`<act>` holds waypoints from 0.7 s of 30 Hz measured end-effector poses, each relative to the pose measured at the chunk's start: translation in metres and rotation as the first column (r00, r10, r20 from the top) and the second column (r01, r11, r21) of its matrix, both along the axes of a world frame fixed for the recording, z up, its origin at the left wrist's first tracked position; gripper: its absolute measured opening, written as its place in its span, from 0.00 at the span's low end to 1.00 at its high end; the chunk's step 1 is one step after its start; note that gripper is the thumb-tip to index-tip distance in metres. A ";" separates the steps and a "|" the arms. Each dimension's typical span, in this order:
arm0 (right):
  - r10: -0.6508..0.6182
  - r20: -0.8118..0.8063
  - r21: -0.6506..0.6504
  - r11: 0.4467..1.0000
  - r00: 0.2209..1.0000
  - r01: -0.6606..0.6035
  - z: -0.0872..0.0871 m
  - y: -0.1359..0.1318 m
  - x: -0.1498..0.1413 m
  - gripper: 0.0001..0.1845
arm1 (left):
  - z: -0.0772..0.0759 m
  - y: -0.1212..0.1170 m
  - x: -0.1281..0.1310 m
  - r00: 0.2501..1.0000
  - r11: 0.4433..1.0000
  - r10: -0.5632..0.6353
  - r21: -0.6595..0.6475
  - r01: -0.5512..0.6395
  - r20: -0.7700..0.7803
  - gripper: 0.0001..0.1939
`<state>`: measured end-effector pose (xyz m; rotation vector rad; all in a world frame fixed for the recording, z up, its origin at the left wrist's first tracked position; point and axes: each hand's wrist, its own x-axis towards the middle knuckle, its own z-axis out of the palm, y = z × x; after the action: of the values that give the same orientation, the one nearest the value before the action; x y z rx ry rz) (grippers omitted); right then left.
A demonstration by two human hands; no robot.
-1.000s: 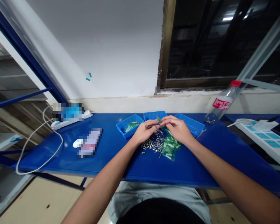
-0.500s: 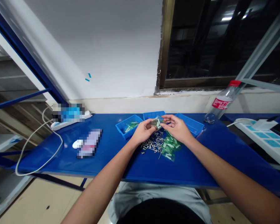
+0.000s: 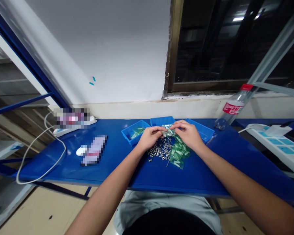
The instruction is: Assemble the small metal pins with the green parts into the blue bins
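Note:
Between my two hands is a small clear plastic bag (image 3: 168, 130) with metal and pale pieces inside. My left hand (image 3: 149, 137) pinches its left side, and my right hand (image 3: 188, 133) pinches the right side. Below them, a pile of loose metal screws or pins (image 3: 161, 150) lies on the blue table. Several greenish bags (image 3: 179, 151) with white pieces are heaped beside that pile, under my right hand. Left of my left hand, a blue tray (image 3: 131, 141) holds more greenish bags.
Behind my hands stand a second blue tray (image 3: 159, 120) and a third blue tray (image 3: 207, 133). A plastic bottle with a red cap (image 3: 231, 109) is at the back right, near a power strip (image 3: 281, 147). Further left are a blurred phone-like object (image 3: 95, 150) and a white cable (image 3: 24, 163).
The small bag has turned between my hands and sits slightly lower and to the right. My right fingers have closed in on its edge.

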<state>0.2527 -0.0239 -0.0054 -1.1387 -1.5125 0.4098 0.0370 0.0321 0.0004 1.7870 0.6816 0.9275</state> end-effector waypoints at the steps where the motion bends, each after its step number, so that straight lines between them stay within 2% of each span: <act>1: 0.008 -0.005 -0.003 1.000 1.000 -0.008 0.000 0.000 -0.001 0.12 | 0.000 -0.001 0.001 1.000 0.999 -0.013 -0.046 0.013 -0.009 0.11; 4: 0.070 0.012 0.003 0.998 0.997 -0.070 0.000 -0.001 -0.003 0.13 | 0.001 -0.007 0.004 0.998 0.992 -0.060 -0.111 0.062 0.023 0.16; 8: 0.202 0.033 0.011 0.979 0.979 -0.203 0.004 -0.003 -0.007 0.13 | 0.005 -0.010 0.006 0.990 0.989 -0.117 -0.085 0.124 0.079 0.21; 11: 0.235 -0.035 -0.003 0.972 0.971 -0.235 0.006 -0.004 -0.010 0.13 | 0.005 -0.007 0.003 0.995 0.994 -0.072 -0.076 0.077 0.062 0.21; 14: 0.203 -0.090 -0.026 0.978 0.975 -0.207 0.004 -0.004 -0.010 0.13 | 0.008 -0.003 -0.003 0.997 0.994 0.081 0.070 -0.081 0.002 0.20; 16: 0.177 -0.074 -0.042 0.983 0.981 -0.181 0.002 -0.003 -0.008 0.13 | 0.013 -0.001 -0.010 0.969 0.937 0.236 0.281 -0.207 -0.073 0.17; 18: 0.160 -0.035 -0.059 0.985 0.986 -0.162 0.000 -0.003 -0.006 0.13 | 0.019 0.000 -0.018 0.928 0.825 0.349 0.513 -0.236 -0.134 0.14; 21: 0.141 0.060 -0.080 0.987 0.988 -0.136 0.000 -0.004 -0.005 0.15 | 0.024 0.002 -0.029 0.833 0.683 0.520 0.678 -0.271 -0.191 0.17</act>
<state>0.2477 -0.0275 -0.0051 -1.1180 -1.6511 0.5331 0.0083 0.0338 0.0247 2.5202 1.1466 1.2266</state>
